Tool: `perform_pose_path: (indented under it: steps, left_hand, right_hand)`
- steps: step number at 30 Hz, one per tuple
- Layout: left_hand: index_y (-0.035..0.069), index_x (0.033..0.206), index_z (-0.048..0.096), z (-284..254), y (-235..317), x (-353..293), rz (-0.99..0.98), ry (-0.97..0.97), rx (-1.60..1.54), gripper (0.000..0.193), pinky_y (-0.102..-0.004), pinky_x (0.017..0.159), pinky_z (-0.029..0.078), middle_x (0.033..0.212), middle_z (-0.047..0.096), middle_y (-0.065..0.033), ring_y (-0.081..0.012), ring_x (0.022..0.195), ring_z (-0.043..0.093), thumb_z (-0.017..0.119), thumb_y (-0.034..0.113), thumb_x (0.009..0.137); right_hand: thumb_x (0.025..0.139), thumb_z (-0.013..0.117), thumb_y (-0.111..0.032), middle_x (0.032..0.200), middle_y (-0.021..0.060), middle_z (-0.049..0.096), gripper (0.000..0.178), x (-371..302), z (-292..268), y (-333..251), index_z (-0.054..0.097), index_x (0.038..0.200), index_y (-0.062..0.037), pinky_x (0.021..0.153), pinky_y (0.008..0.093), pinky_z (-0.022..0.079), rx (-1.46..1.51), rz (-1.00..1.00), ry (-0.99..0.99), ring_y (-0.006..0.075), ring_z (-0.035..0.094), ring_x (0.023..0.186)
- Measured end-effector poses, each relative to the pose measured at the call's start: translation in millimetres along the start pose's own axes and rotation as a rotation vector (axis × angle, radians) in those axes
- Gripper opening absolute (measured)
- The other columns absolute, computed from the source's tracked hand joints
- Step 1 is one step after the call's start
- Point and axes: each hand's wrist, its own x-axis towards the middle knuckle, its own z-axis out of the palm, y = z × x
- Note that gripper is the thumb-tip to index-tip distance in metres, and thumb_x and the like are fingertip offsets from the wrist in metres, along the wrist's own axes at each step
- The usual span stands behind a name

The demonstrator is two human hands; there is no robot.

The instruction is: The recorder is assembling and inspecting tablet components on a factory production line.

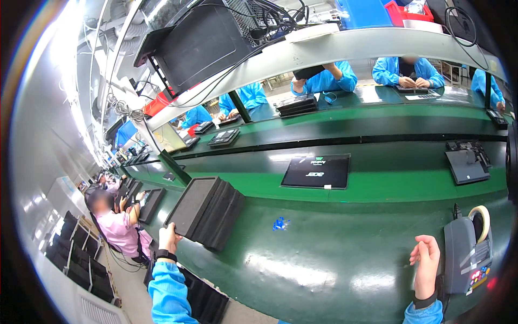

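A stack of dark grey foam trays (208,210) leans tilted at the surface's (324,254) near left edge.

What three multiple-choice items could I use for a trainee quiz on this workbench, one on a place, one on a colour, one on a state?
1. Where does the tape dispenser stand?
A. beside the right hand
B. beside the left hand
C. on the overhead shelf

2. What colour is the bench top?
A. white
B. green
C. red

3. What is the left hand doing?
A. hanging free in the air
B. resting flat on the bench
C. holding the near end of the stack of black trays

Answers: 1 A, the grey dispenser sits just right of the right hand. 2 B, the surface is glossy green. 3 C, its fingers close on the stack's near end.
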Motion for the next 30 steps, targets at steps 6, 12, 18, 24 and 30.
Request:
perform_pose_path:
  steps: [6,12,18,24,30]
  left_hand:
    - [-0.006,0.096,0.042,1,-2,12,0.017,0.022,0.123,0.036,-0.0307,0.036,0.042,0.056,0.051,-0.0101,-0.0197,0.04,0.05,0.058,0.025,0.087]
    - [-0.008,0.096,0.049,-1,-5,15,0.091,0.005,0.351,0.043,-0.0361,0.046,0.045,0.067,0.056,-0.0135,-0.0226,0.05,0.055,0.059,0.033,0.085]
    - [-0.006,0.118,0.05,22,18,-8,0.589,0.319,0.539,0.044,-0.0343,0.083,0.042,0.1,0.055,-0.0188,-0.0269,0.093,0.054,0.058,0.024,0.086]
    - [0.006,0.097,0.055,129,81,-231,0.661,-0.288,-0.322,0.01,-0.0187,0.048,0.032,0.078,0.051,0.0008,-0.0034,0.057,0.04,0.047,0.012,0.095]
    - [0.006,0.098,0.056,290,-1,-354,0.376,-0.864,-0.357,0.013,-0.0187,0.047,0.034,0.073,0.054,-0.0004,-0.0035,0.054,0.042,0.046,0.002,0.091]
  right_hand:
    - [0.094,0.048,-0.015,0.063,-0.0013,0.048,0.013,-3,2,-3,0.053,0.101,-0.0054,0.046,0.0184,0.033,-0.007,-0.004,0.007,0.0043,0.043,0.054]
    - [0.093,0.047,-0.012,0.061,-0.002,0.047,0.012,3,1,1,0.053,0.101,-0.0054,0.044,0.0181,0.031,0.002,0.027,-0.036,0.0036,0.041,0.052]
    - [0.093,0.047,-0.011,0.06,-0.0018,0.048,0.012,-2,-1,1,0.054,0.1,-0.0045,0.044,0.0183,0.032,-0.07,0.055,-0.047,0.0034,0.041,0.051]
    - [0.091,0.052,-0.008,0.065,0.0009,0.055,0.01,12,11,52,0.059,0.095,-0.0025,0.051,0.0228,0.041,-0.131,-0.054,-0.164,0.0072,0.05,0.057]
    - [0.089,0.054,-0.016,0.066,0.0056,0.062,0.014,14,24,38,0.062,0.094,-0.0053,0.055,0.0281,0.045,-0.619,-0.129,-0.04,0.0117,0.057,0.058]
